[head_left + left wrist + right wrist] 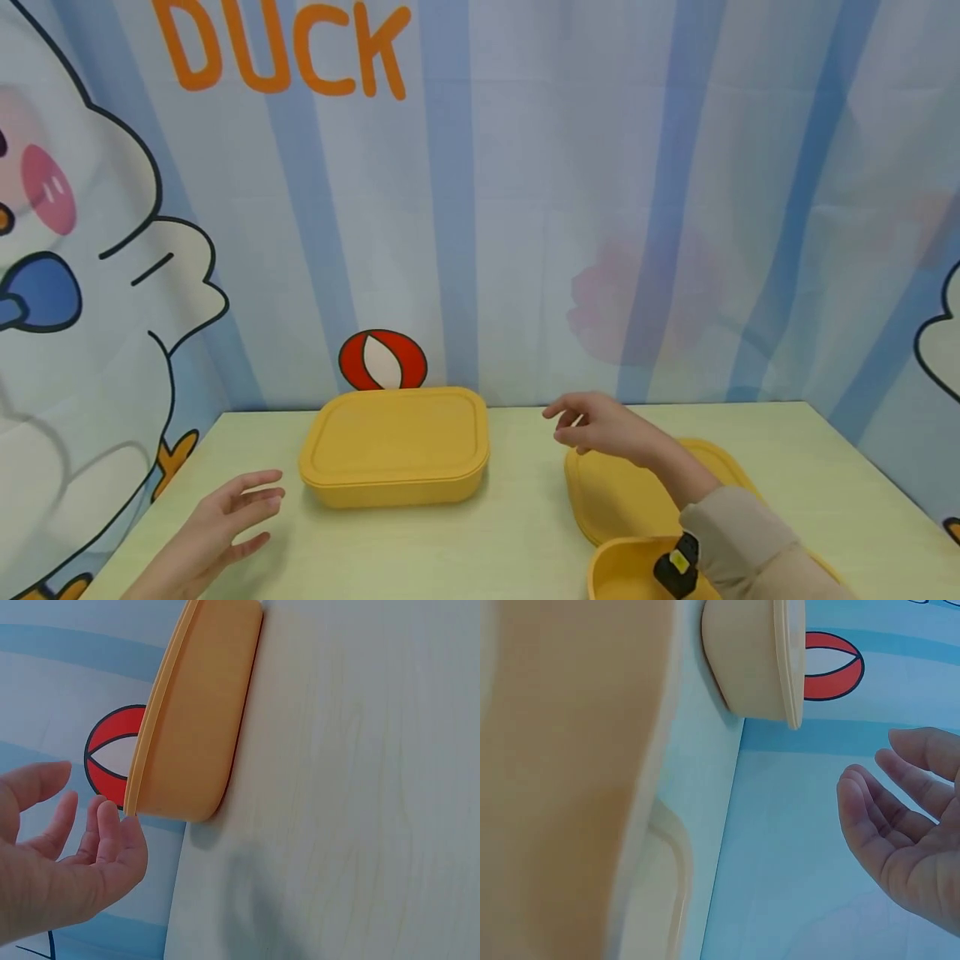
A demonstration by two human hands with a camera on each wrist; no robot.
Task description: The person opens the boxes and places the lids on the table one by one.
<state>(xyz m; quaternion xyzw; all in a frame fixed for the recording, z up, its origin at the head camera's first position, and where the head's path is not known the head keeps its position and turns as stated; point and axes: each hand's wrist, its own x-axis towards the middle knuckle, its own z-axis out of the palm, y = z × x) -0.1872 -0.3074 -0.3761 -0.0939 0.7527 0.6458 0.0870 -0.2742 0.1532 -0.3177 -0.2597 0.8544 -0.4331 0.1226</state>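
Note:
A yellow rectangular box [397, 446] with its lid on stands toward the back of the table. My left hand [225, 521] hovers to the box's left and nearer to me, fingers loosely bent and holding nothing. In the left wrist view, that hand [82, 855] overlaps the end of the box [199, 712]. My right hand [600, 425] is raised to the right of the box, over a loose yellow lid [622, 492], with relaxed fingers and nothing in them. The right wrist view shows this hand [907, 810] apart from the lidded box [750, 660].
An uncovered yellow container [622, 567] sits at the front right, partly hidden by my right sleeve and a black wrist device [678, 567]. It overlaps the loose lid. A striped cloth backdrop [517, 208] with cartoon prints rises behind the pale table [517, 533].

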